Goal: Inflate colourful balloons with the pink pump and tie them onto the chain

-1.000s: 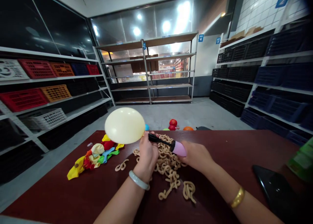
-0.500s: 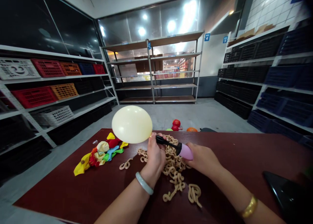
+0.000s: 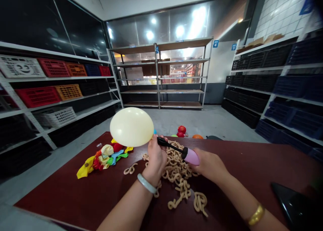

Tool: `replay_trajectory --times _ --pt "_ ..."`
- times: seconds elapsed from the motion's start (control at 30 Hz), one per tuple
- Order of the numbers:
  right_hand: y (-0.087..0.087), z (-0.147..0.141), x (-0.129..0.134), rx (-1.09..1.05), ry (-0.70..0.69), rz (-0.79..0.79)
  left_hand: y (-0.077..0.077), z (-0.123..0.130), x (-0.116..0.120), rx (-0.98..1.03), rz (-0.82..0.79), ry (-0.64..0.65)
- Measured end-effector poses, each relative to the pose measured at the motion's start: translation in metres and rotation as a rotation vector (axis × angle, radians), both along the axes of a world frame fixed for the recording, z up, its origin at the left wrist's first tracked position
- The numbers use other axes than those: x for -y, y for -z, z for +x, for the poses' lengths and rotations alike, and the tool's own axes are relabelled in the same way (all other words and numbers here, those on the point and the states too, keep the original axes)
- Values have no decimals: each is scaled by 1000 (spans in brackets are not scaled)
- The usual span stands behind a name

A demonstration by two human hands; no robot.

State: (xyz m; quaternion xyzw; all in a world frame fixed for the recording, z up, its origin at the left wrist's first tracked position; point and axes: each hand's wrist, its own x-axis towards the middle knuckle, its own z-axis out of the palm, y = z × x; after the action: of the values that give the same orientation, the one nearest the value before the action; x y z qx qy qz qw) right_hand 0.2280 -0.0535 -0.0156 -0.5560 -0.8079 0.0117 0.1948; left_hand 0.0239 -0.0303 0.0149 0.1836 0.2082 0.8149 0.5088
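Observation:
An inflated pale-yellow balloon point(image 3: 131, 126) floats over the table's far edge, its neck end at the fingertips of my left hand point(image 3: 156, 154). Those fingers are closed about the balloon's neck and the black front end of a balloon pump point(image 3: 191, 156); the exact join is hidden. My right hand point(image 3: 210, 164) is wrapped round the pump's pink-purple body. Beneath both hands lies a heap of tan, twisted cord-like pieces point(image 3: 180, 182). Left of them, limp balloons point(image 3: 107, 151) in yellow, red, white, blue and green lie in a pile.
The dark red table point(image 3: 63, 197) spans the foreground. A black, glossy object point(image 3: 292, 200) rests at its right. Beyond the far edge, inflated balloons point(image 3: 181, 129) sit on the floor. Shelves with crates point(image 3: 37, 96) line the left, and a metal rack point(image 3: 157, 79) stands behind.
My left hand and the balloon have shifted slightly left, and more of the pump's black part shows between my hands. My right hand stays almost in place.

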Motion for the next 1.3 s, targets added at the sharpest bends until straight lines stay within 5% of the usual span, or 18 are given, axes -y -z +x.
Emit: replay_trajectory --times 0.13,0.27,0.63,0.8,1.17,1.3 --pt "6 7 -5 22 -17 -17 -1 -35 -14 31 -22 -34" --pt "10 13 -8 43 -14 -2 3 -40 -17 34 -2 -41" --pt "-2 -5 7 25 2 -26 20 40 18 -21 9 139" --pt "-6 -8 10 -17 9 -19 14 49 26 -55 -4 155" --pt "-6 10 -1 14 -17 -41 -6 -31 -10 -11 -15 -31" --pt "-4 13 -3 32 -12 -36 -7 -42 -13 -17 17 -59"
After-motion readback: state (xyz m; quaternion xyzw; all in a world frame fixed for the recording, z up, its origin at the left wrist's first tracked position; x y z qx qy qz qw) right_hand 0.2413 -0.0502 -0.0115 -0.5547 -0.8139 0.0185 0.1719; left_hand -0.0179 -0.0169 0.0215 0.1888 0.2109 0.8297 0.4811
